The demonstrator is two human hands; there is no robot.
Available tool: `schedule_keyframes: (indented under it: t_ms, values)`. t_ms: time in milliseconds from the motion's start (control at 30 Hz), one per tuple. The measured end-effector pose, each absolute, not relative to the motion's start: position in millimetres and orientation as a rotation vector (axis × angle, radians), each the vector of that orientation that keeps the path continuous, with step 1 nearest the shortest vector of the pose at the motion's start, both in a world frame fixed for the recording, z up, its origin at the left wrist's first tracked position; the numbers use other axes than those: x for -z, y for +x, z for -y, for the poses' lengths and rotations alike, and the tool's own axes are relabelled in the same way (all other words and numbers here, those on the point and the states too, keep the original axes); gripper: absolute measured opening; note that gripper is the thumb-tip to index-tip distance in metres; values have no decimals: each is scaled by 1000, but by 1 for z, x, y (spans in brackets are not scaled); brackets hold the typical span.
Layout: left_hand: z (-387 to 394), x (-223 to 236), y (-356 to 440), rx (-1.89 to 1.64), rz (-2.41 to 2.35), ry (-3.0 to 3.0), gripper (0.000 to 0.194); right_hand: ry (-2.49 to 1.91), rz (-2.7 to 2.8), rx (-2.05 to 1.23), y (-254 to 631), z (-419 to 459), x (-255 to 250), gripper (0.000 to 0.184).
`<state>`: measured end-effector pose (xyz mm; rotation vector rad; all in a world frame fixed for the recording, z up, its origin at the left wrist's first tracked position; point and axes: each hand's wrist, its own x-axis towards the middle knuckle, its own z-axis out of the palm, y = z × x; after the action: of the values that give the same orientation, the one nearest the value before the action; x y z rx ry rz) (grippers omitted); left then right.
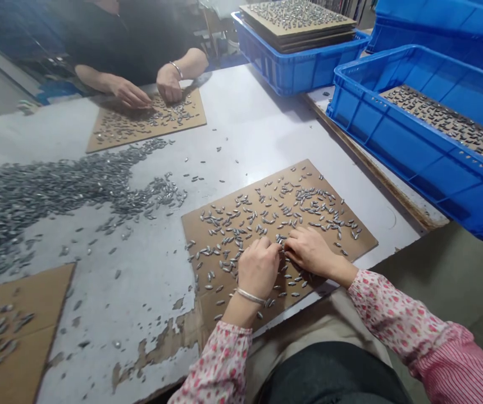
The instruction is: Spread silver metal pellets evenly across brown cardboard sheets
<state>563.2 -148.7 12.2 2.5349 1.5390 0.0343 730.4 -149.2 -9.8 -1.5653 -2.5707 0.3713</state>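
Note:
A brown cardboard sheet (241,196) lies in front of me, scattered with small grey metal pieces (313,193), pointed at both ends. Over its near middle, my left hand (259,266) has its fingers curled down and pressed together. Close beside it, my right hand (309,249) is closed in the same way, its fingertips near the left ones. A few metal pieces show at the fingertips of both hands. What exactly each hand grips is hidden by the fingers.
A large heap of the same pieces (56,191) covers the table's left side. Across the table, a person's hands (169,84) work on another cardboard sheet (140,134). Blue crates (393,134) with loaded sheets stand at the right. Another sheet (26,353) lies at lower left.

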Motion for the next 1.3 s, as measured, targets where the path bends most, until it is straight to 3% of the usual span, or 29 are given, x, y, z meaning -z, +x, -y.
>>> schedule_keyframes:
  t_ms: [567, 900, 1300]
  values:
    - [132, 12, 549, -282, -1516, 2643, 23, -1483, 2497, -449, 748, 141, 13, 18]
    - [133, 3, 543, 4, -1401, 2712, 26, -1437, 2631, -416, 729, 134, 9, 19]
    - [138, -4, 556, 111, -1412, 2629, 20, -1496, 2586, -449, 730, 136, 16, 22]
